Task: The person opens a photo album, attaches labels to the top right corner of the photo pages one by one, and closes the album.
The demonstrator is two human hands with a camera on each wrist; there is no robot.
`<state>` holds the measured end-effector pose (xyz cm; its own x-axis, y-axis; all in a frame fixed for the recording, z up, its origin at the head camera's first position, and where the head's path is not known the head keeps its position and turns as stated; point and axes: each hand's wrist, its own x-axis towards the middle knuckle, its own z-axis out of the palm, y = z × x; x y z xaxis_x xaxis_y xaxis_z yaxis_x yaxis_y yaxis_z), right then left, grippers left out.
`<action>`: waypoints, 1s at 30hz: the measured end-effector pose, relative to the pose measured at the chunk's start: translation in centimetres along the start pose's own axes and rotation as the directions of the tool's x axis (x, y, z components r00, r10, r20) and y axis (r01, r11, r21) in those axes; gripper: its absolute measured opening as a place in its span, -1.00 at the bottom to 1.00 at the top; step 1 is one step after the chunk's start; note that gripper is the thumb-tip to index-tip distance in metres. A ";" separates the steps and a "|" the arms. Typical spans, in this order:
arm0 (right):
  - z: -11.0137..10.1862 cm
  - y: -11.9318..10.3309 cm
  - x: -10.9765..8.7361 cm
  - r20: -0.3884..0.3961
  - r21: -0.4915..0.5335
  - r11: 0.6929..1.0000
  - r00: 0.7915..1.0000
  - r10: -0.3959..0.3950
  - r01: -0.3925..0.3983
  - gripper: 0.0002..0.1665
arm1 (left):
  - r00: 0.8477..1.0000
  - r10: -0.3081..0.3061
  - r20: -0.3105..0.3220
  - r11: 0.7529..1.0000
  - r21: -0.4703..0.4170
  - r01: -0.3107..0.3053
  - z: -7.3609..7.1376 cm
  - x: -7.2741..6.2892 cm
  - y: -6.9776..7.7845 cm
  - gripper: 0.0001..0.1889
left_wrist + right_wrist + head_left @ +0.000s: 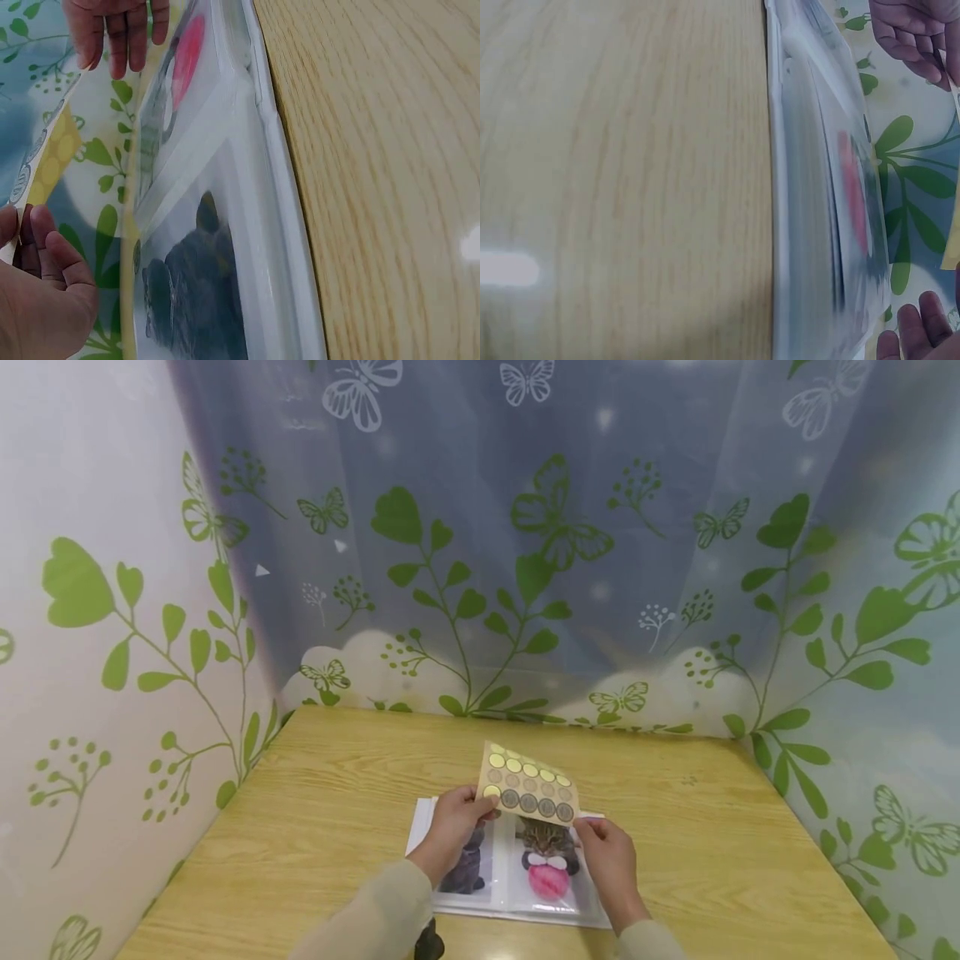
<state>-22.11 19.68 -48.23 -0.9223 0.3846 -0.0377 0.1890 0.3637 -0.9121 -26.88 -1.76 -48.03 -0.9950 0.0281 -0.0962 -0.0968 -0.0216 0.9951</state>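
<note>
A tan sheet of round stickers, in rows of yellow, pale and grey circles, is held up between both hands. My left hand pinches its lower left side, thumb on the front face. The right hand grips the lower right corner between thumb and fingertips. Beneath the sheet lies an open photo album with clear pockets. Its left page shows a dark animal photo; the right page has a tabby cat picture with a pink round shape. The sheet covers the album's upper part in the head view.
The album rests on a wood-grain table near its front side. A small black object shows by the left sleeve. Curtains printed with leaves and butterflies surround the table at the back and both sides.
</note>
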 end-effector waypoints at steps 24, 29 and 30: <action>2.3 -0.6 -1.2 0.108 -0.421 0.712 0.810 -0.576 0.562 -0.55 | 0.999 -0.033 0.005 0.998 -0.056 0.034 1.3 -1.5 -1.0 -0.83; 3.4 -1.0 -1.4 0.125 -0.447 0.600 0.710 -0.693 0.664 -0.63 | 0.999 -0.043 0.022 0.995 -0.085 0.045 1.4 -1.6 -1.0 -0.84; 3.6 -1.1 -1.5 0.124 -0.445 0.586 0.695 -0.709 0.677 -0.65 | 0.999 -0.044 0.025 0.995 -0.093 0.046 1.5 -1.6 -1.1 -0.84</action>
<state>-22.19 15.66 -48.63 -0.8164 -0.0961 0.5694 -0.3640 0.8511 -0.3783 -25.10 -0.31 -48.88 -0.9888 0.0536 -0.1394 -0.1448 -0.1132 0.9830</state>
